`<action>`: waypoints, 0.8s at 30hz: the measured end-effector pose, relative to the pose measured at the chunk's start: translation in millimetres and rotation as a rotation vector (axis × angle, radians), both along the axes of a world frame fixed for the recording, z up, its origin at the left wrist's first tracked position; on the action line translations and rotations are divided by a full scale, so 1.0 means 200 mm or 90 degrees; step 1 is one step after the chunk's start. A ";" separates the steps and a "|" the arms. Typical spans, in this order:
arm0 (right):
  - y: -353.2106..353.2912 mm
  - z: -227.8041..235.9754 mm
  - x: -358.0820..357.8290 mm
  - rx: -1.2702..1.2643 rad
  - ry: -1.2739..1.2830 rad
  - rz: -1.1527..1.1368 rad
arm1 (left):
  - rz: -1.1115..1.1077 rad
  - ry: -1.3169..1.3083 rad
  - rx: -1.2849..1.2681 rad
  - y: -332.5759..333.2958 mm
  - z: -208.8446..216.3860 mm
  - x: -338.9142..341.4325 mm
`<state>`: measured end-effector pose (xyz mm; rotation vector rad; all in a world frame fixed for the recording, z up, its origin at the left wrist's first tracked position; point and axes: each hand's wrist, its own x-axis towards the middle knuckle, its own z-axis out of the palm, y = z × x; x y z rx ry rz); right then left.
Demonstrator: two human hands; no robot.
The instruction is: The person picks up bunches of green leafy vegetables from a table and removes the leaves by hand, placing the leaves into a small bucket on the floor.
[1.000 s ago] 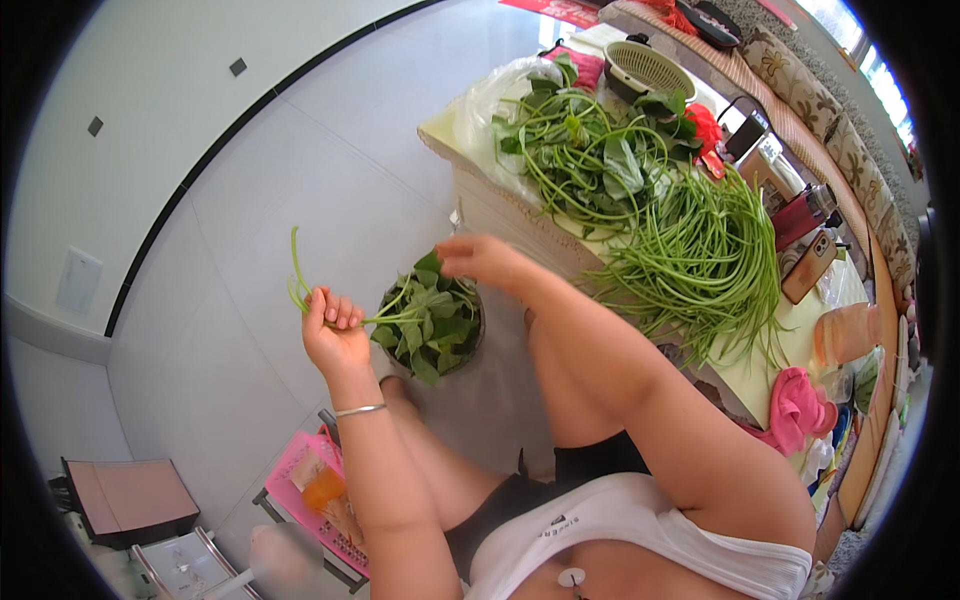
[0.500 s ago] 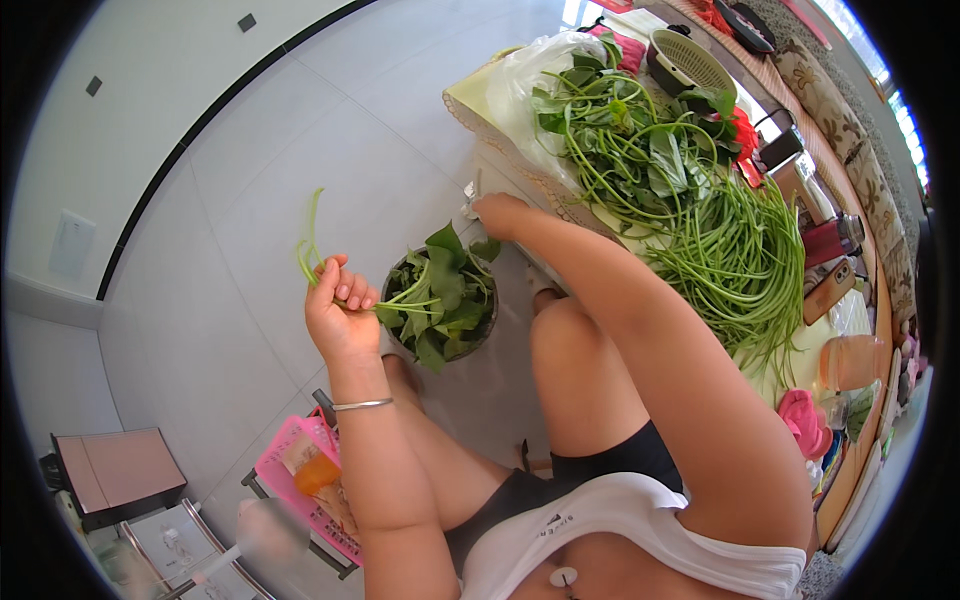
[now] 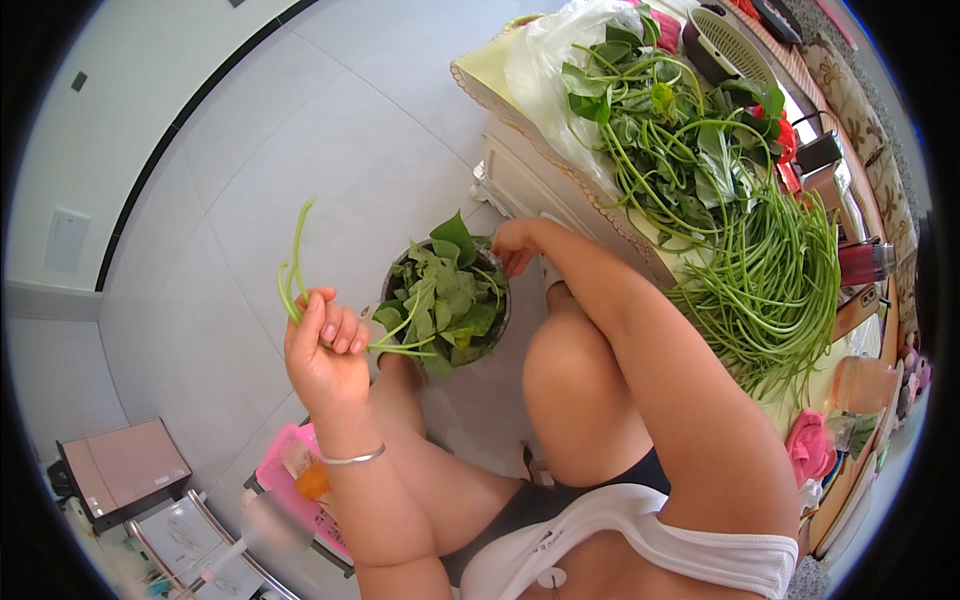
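My left hand is closed around several green vegetable stems. Their upper ends rise above my fist, and their other ends reach over a round dark bucket on the floor. Green leaves fill that bucket. At its right rim is my right hand, fingers drawn together and pointing down beside the leaves; whatever they may hold is hidden. A tangled heap of leafy greens lies on the table at right, partly on a white plastic bag. Nearer me on the table is a thick bunch of bare stems.
The cloth-covered table carries a strainer basket, a dark red bottle, a phone and a pink cloth. A pink basket on a cart stands left of my leg, with a pink-topped box farther left.
My right hand has come down and toward me, to the bucket's rim. My left hand, still holding the stems, has shifted slightly left and nearer. The whole view has shifted a little.
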<state>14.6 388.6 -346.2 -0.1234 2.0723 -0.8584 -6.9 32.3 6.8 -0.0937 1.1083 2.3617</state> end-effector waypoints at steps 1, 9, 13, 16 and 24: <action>0.07 -0.11 0.07 -0.101 0.016 0.038 | -0.010 -0.001 0.000 0.02 -0.01 0.00; -0.29 0.25 0.11 -0.437 -0.324 -0.551 | -0.012 0.003 -0.020 -0.02 -0.06 0.00; -0.05 0.17 0.07 0.431 0.050 0.070 | -0.012 -0.004 -0.020 0.00 -0.05 0.00; -0.04 -0.01 0.12 0.364 0.017 -0.147 | -0.014 -0.006 -0.033 0.02 -0.05 0.02; -0.31 -0.28 0.29 0.385 0.190 -0.006 | -0.015 -0.001 -0.051 0.02 -0.02 0.02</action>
